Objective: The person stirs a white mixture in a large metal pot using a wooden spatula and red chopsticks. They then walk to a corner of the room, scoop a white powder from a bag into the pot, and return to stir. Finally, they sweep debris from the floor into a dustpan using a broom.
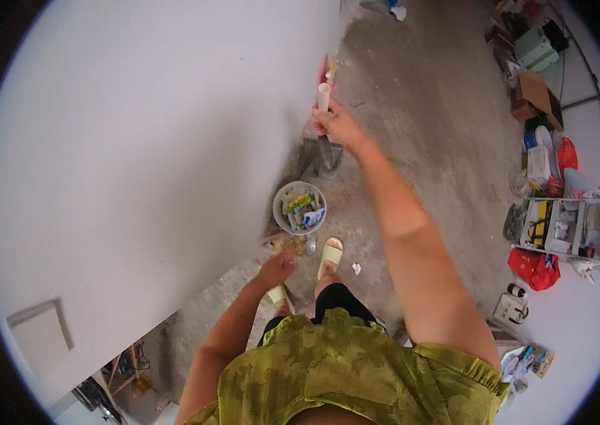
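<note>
In front of me, my right hand grips the pale tubular handle of what looks like a long-handled dustpan. Its hollow top end faces up toward me. Below the hand, the handle darkens and runs down to a grey pan on the floor by the wall. My left hand hangs low near my body with its fingers curled in; it is slightly blurred and nothing shows in it. A round white bin holding wrappers and other rubbish stands between the pan and my feet. Yellowish debris lies beside the bin.
A white wall rises close on my left. Along the right side are a cardboard box, a shelf rack with goods, and red bags. A white scrap lies on the concrete floor near my slipper.
</note>
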Demonstrator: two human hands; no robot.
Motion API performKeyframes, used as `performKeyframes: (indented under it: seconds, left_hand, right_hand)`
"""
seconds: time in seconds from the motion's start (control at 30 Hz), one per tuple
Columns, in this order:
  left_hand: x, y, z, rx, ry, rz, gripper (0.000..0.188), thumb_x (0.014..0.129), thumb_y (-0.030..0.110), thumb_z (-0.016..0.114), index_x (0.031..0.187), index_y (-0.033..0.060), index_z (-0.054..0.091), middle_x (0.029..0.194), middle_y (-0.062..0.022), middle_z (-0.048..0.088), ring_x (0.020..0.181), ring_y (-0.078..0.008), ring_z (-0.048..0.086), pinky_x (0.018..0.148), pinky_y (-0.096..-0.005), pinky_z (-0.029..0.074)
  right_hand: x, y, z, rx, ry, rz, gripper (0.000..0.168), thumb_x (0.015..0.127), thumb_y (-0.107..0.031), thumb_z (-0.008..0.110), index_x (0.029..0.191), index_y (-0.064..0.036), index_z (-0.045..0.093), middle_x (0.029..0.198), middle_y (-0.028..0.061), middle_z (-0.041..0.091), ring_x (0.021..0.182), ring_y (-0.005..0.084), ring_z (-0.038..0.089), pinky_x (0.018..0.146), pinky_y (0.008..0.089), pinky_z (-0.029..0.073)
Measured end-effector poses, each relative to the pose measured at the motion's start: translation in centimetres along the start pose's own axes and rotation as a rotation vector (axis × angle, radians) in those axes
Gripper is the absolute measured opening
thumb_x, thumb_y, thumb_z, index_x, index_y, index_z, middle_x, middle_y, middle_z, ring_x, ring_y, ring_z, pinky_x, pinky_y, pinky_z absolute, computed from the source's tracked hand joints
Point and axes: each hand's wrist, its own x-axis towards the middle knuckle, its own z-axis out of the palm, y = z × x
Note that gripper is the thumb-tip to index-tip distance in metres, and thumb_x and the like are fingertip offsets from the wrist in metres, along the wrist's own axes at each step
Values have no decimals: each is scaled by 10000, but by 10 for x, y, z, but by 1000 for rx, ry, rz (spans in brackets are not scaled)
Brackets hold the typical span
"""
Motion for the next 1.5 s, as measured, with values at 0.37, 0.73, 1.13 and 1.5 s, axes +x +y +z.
performKeyframes:
  seconds: [0.37,0.73,1.13,1.5]
  left_hand:
    - [203,151,76,-623,-60,-377,702,751,179,687,1268,-10,251,1233,-229,438,1119,-285,484,928,-375,413]
    - [38,176,119,405,-413,212,344,795,211,591,1055,75,411,859,-202,623,855,-388,602,722,-456,463]
    - [-95,109,125,765,-745,534,423,806,181,571,1220,184,486,792,-177,619,738,-285,626,649,-407,479]
    - [-232,185,103,996,-970,780,294,739,160,593,992,10,587,865,-210,620,819,-336,600,739,-371,456]
  right_hand:
    - [-268,71,-19,198,509,-137,222,898,-125,534,1097,-94,439,1148,63,458,997,144,503,861,292,417]
    - [-458,48,72,843,521,-44,338,885,-325,460,907,-6,570,1211,106,435,1104,344,493,991,418,330]
    - [-635,88,245,1125,1173,-93,725,712,99,412,1371,113,109,1356,267,293,1147,377,488,942,351,473]
    - [-813,189,532,1465,1467,169,545,747,69,423,1285,103,342,1021,153,559,731,149,593,471,219,470]
